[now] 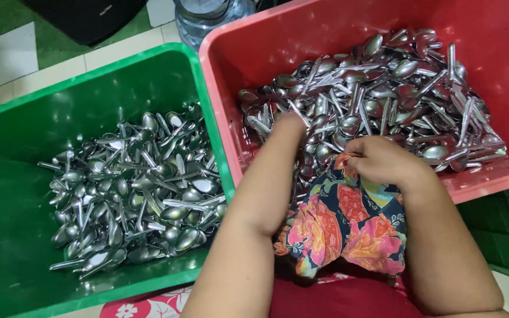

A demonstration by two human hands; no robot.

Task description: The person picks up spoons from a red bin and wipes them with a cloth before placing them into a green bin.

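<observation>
Over the red plastic crate (502, 70), the right hand (384, 160) is gripping a flowered cloth (349, 224) while the left hand (290, 126) is digging among shiny metal spoons (384, 88), its grasp hidden.

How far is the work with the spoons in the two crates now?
Done: a pile of metal spoons lies in the green plastic crate. In hand: the right hand grips a flowered cloth; the left hand reaches into the red plastic crate. Left: its larger heap of spoons.
</observation>
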